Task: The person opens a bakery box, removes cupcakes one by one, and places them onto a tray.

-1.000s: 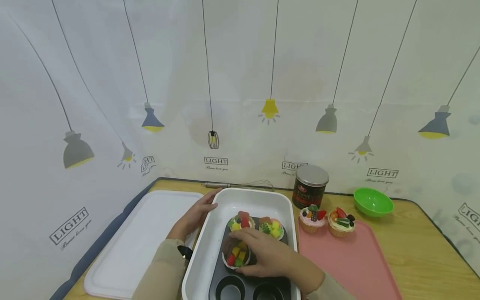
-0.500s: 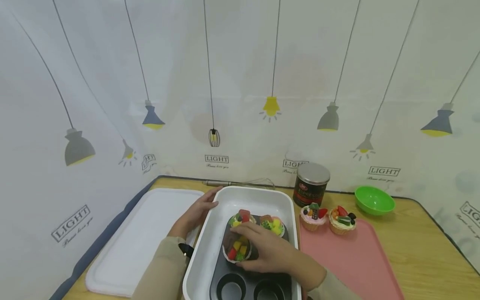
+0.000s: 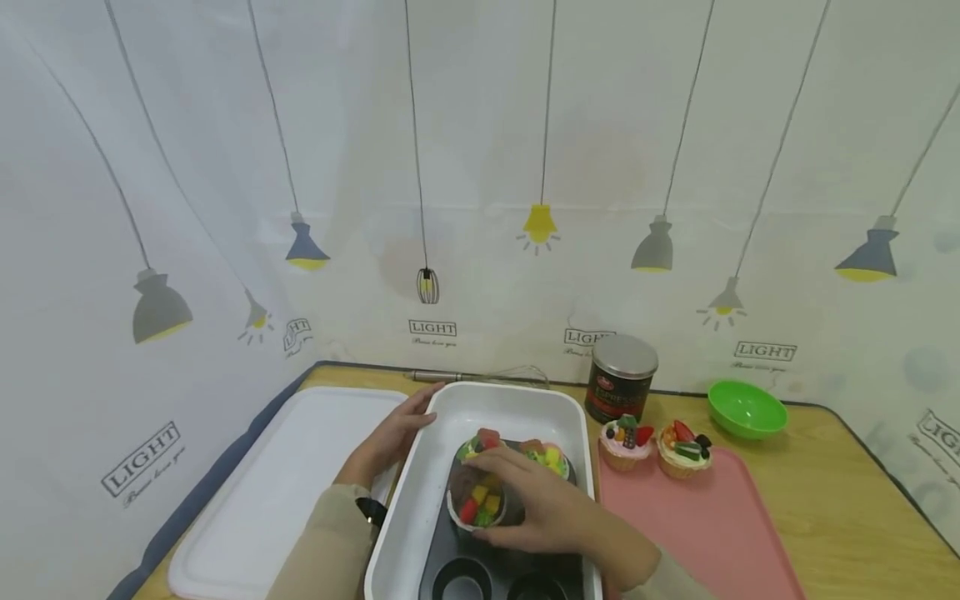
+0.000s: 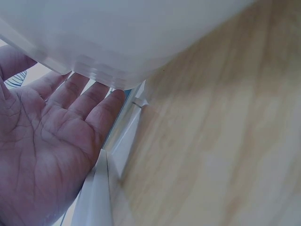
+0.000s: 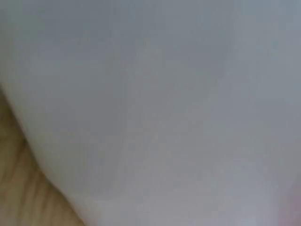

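A white deep tray (image 3: 397, 500) stands in front of me, holding a dark muffin tin (image 3: 495, 562). My left hand (image 3: 393, 433) grips its left rim, thumb over the edge; the left wrist view shows the fingers (image 4: 106, 110) against the outer wall. My right hand (image 3: 540, 504) reaches over the right side and holds a fruit-topped cupcake (image 3: 480, 507), thumb at the near side and fingers at the far side. Behind it, two more fruit-topped cupcakes, one left (image 3: 487, 437) and one right (image 3: 553, 457), sit in the tin. The right wrist view shows mainly the tray's blurred wall (image 5: 155, 117).
A white flat tray (image 3: 270, 492) lies left, a pink one (image 3: 697, 533) right. Two cupcakes, one pink-creamed (image 3: 621, 454) and one white-creamed (image 3: 678, 462), stand on the pink tray's far edge. Behind are an espresso can (image 3: 618, 383), a green bowl (image 3: 746, 408) and a whisk (image 3: 442, 377).
My right hand and the cupcake it holds have shifted slightly right and toward the tray's far end. The left hand keeps its grip on the rim.
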`<action>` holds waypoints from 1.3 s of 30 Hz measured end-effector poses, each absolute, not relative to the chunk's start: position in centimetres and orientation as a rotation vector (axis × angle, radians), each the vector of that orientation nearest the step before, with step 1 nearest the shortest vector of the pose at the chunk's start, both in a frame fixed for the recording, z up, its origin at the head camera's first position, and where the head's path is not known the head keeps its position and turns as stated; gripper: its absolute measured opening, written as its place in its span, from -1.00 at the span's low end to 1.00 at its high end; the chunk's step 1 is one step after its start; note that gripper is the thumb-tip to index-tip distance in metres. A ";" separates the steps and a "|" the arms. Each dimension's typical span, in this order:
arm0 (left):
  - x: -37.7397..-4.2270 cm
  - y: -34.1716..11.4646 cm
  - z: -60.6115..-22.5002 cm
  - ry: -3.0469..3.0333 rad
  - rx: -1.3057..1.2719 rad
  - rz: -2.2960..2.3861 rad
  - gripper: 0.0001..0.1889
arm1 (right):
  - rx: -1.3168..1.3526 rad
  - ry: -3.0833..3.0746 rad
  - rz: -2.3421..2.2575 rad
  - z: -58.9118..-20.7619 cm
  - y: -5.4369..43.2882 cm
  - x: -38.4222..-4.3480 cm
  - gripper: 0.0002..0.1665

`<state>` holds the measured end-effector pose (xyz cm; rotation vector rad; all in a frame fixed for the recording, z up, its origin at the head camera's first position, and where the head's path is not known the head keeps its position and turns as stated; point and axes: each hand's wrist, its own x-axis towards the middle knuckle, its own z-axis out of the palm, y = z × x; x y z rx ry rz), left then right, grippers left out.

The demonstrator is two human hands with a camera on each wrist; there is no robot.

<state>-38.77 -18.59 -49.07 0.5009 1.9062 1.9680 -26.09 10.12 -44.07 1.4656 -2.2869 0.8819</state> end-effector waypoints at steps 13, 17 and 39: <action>-38.2 -18.6 -49.5 1.919 0.471 1.956 -0.36 | 1.320 -2.278 1.027 -43.3 14.7 -25.6 -0.12; -38.5 -18.6 -49.3 1.915 0.484 1.974 -0.38 | 1.229 -2.315 1.084 -43.3 16.5 -25.4 -0.13; -38.6 -18.7 -49.0 1.918 0.484 1.962 -0.38 | 0.758 -2.272 1.277 -48.9 26.5 -24.7 -0.10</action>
